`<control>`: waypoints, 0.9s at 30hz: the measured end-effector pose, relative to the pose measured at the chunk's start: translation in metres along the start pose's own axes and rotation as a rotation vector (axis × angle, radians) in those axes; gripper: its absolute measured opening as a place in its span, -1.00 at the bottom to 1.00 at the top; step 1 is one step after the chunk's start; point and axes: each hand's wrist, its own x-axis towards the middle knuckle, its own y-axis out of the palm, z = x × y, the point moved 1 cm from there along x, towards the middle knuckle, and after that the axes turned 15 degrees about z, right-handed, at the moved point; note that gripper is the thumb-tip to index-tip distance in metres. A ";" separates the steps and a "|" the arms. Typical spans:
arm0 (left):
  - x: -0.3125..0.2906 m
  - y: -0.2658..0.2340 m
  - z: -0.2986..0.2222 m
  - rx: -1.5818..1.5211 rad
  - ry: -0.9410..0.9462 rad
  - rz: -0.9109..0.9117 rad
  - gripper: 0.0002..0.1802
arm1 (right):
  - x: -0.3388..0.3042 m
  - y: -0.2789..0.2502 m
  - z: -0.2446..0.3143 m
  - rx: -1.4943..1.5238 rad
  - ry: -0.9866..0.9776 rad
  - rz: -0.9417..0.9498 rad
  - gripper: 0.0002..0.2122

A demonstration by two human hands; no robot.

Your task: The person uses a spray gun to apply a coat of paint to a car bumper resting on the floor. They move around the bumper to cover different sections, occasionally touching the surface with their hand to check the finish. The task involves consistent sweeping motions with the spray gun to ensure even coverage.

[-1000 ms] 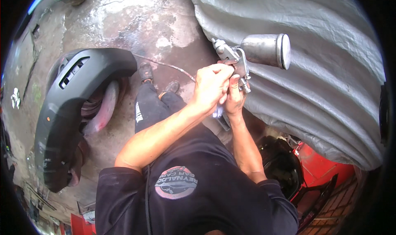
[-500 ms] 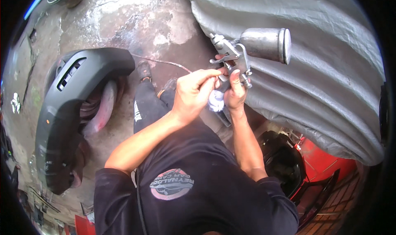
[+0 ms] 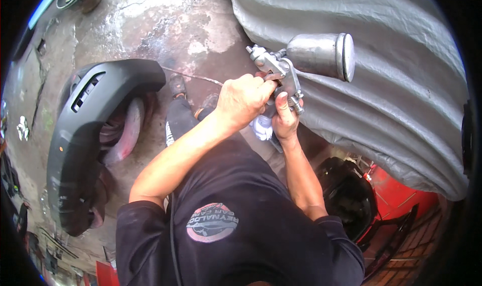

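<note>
A silver spray gun (image 3: 288,75) with a metal cup (image 3: 321,56) is held tilted in front of me, its cup toward the right. My right hand (image 3: 286,118) grips the gun's handle, thumb along the near side. Closed, with knuckles up, my left hand (image 3: 245,99) presses against the gun near its trigger (image 3: 272,77). Whatever its fingertips pinch there is hidden. A bunched white cloth (image 3: 261,128) shows below the left fist, beside the right hand; I cannot tell which hand holds it.
A dark grey bumper (image 3: 75,130) lies on the concrete floor at left, around pinkish curved parts (image 3: 125,135). Grey sheeting (image 3: 386,85) drapes over something at right. A thin hose (image 3: 193,77) runs behind my left hand. Black and red parts (image 3: 349,198) stand at lower right.
My left hand has moved up and turned, its fist now against the trigger area and covering more of the gun. The gun has shifted slightly left and tilted.
</note>
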 end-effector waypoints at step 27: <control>-0.288 0.086 0.089 -0.144 -1.071 0.599 -0.54 | -0.040 -0.051 -0.201 -0.292 0.304 0.412 -0.52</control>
